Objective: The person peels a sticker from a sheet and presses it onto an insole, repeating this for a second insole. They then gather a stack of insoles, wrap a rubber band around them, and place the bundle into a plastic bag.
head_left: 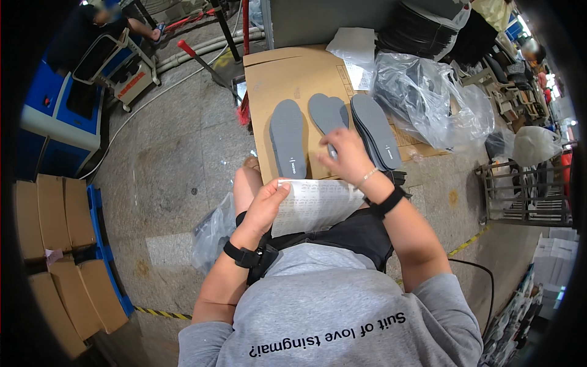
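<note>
Near the brown cardboard's front edge, a thin white paper sheet spans the lap, its left edge pinched in the left hand's fingers. The right hand curls above the cardboard; whether its fingers hold anything cannot be told. On the cardboard lie matte grey, round-ended insoles, printed ends near; the left one's long axis runs almost straight away, the right stack's leans left. Crinkled clear plastic overlaps the cardboard's right side.

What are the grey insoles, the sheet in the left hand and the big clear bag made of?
Insoles: probably foam, perhaps fabric-topped; matte grey, finely textured, without shine.
Sheet: likely thin smooth paper; white, printed in rows.
Bag: apparently plastic film; see-through, crinkled, with glossy highlights.
</note>
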A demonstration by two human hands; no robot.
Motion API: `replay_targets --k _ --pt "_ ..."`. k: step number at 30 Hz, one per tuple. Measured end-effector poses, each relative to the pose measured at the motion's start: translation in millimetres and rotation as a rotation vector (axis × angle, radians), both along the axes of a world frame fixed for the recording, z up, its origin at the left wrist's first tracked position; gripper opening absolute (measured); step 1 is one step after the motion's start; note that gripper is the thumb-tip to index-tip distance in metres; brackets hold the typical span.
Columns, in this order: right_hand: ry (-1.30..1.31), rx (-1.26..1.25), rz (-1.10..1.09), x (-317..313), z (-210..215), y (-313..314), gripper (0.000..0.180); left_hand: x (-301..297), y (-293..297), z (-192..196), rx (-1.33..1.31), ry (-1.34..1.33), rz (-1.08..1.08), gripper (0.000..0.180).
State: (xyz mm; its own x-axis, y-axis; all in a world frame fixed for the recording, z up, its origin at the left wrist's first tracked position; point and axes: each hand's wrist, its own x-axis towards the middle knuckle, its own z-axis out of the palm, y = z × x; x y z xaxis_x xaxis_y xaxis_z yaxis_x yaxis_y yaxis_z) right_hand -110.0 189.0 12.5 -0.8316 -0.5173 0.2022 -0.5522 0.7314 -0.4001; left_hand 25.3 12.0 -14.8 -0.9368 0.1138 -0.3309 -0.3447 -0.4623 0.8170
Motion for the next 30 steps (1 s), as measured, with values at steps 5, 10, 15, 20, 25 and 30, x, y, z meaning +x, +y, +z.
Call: replay_targets --k 5,10,15,20,25,30 --pt "-0.362 -0.332 0.317 41.1 0.0 5.7 0.018 -3.6 1.4 2.0 0.075 -0.054 0.054 0.023" --pt "-0.268 -0.336 0.274 47.2 -4.7 0.5 0.017 -3.9 4.1 9.0 0.094 -0.100 0.076 0.024" --pt "-0.172 -0.331 0.260 50.7 -2.3 -2.7 0.015 -1.7 4.7 3.2 0.066 -0.087 0.090 0.024" --pt "0.038 -0.270 0.264 58.0 -0.4 -5.2 0.012 -1.1 5.6 1.9 0.081 -0.095 0.109 0.024" --pt "-0.223 -0.502 0.194 49.1 9.8 -8.5 0.010 1.7 5.6 -3.0 -0.269 0.042 0.183 0.023" --pt "-0.284 -0.357 0.201 0.1 10.4 -16.4 0.011 6.2 21.4 11.0 -0.857 0.464 0.023 0.017"
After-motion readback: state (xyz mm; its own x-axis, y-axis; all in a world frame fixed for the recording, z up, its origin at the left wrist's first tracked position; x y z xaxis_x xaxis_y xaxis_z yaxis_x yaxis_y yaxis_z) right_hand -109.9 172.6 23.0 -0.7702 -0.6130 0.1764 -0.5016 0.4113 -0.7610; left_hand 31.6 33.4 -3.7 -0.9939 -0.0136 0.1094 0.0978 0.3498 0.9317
